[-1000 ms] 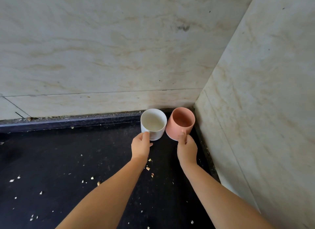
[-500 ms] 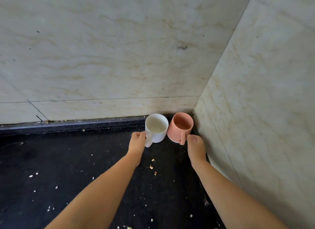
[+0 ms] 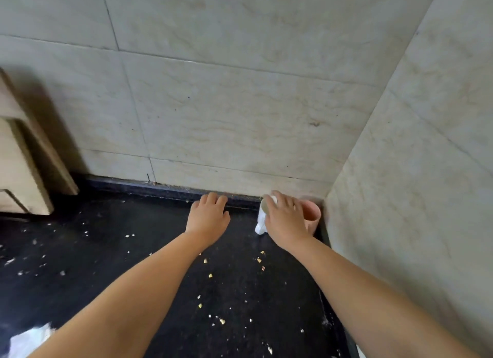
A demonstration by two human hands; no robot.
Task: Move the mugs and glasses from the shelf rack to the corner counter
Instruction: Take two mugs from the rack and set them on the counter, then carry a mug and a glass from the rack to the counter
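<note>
A white mug (image 3: 261,223) and a pink mug (image 3: 312,215) stand side by side in the corner of the black counter (image 3: 149,251), against the marble walls. My right hand (image 3: 285,219) hovers in front of them with fingers apart, hiding most of the white mug and the pink mug's left part. It holds nothing. My left hand (image 3: 208,214) is to the left of the mugs, over the counter, palm down with fingers loosely spread and nothing in it.
A beige wooden shelf unit (image 3: 24,168) stands at the left on the counter. Crumbs and chips are scattered over the counter. Something white and crumpled (image 3: 29,340) lies at the bottom left. Marble walls close the back and right.
Both hands have let go of the mug handles and lifted away. The left hand moved left of the white mug. The camera turned left, bringing the shelf unit into view.
</note>
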